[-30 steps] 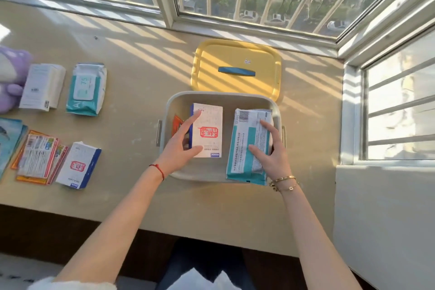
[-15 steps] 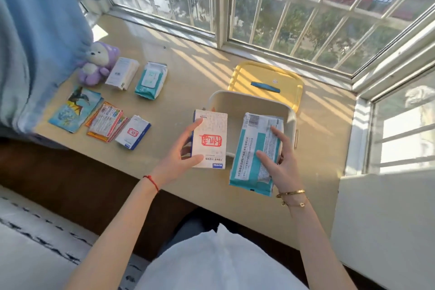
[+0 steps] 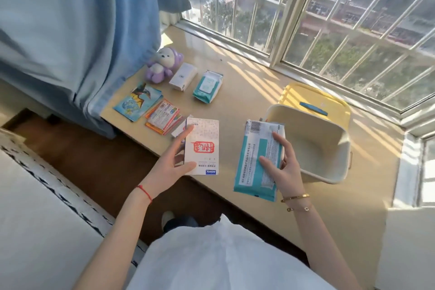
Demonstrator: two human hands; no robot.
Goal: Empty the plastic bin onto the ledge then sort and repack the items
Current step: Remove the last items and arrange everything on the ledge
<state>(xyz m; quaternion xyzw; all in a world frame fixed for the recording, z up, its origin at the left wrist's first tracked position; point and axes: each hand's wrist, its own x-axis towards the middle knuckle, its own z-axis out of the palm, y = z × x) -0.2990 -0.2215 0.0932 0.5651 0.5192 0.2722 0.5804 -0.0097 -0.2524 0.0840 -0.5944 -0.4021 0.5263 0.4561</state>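
My left hand [image 3: 171, 165] holds a white box with a red stamp [image 3: 204, 146] above the ledge's front edge, left of the bin. My right hand [image 3: 286, 167] grips a teal and white wipes pack [image 3: 255, 167] just in front of the cream plastic bin [image 3: 329, 172], whose visible inside is bare. The yellow lid [image 3: 313, 101] lies behind the bin. On the ledge [image 3: 247, 101] to the left lie a purple plush toy [image 3: 162, 65], a white box [image 3: 183, 76], another teal wipes pack [image 3: 207, 86], blue packets [image 3: 138, 101] and orange sachets [image 3: 163, 116].
A blue curtain [image 3: 77, 30] hangs over the ledge's left end. Barred windows [image 3: 306, 19] run along the back and right. A white wall block [image 3: 409, 242] stands at the right. Dark wood floor [image 3: 94, 160] lies below the ledge's front edge.
Both hands have lifted the white box and the wipes pack out of the bin and drawn them toward me and leftward. The view has swung left, showing the curtain.
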